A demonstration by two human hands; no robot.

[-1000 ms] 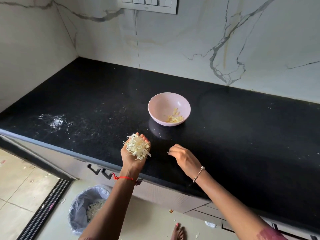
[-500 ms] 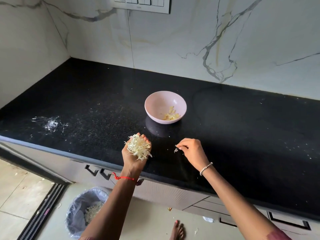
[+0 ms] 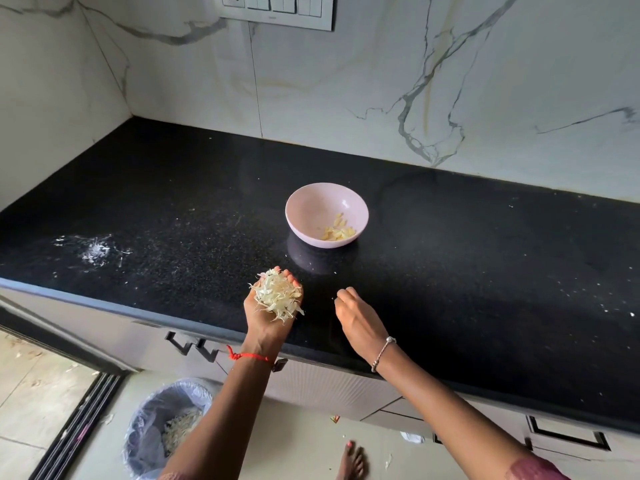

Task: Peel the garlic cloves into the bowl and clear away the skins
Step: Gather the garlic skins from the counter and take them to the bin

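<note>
Cream garlic skins (image 3: 277, 296) lay heaped in the cupped left hand (image 3: 257, 318) in front of the bowl (image 3: 304, 202), where the right hand (image 3: 358, 320) pinched a stray fleck (image 3: 334, 298), best laid gently on the heap.

Single view, wide-angle, worn on the head. It looks forward and steeply down over the black countertop (image 3: 450, 271), facing the marble back wall (image 3: 381, 98). Left hand (image 3: 258, 325) and right hand (image 3: 360, 322) sit close, below centre. Floor (image 3: 298, 441) and bin (image 3: 152, 434) fill the lower edge.
</note>
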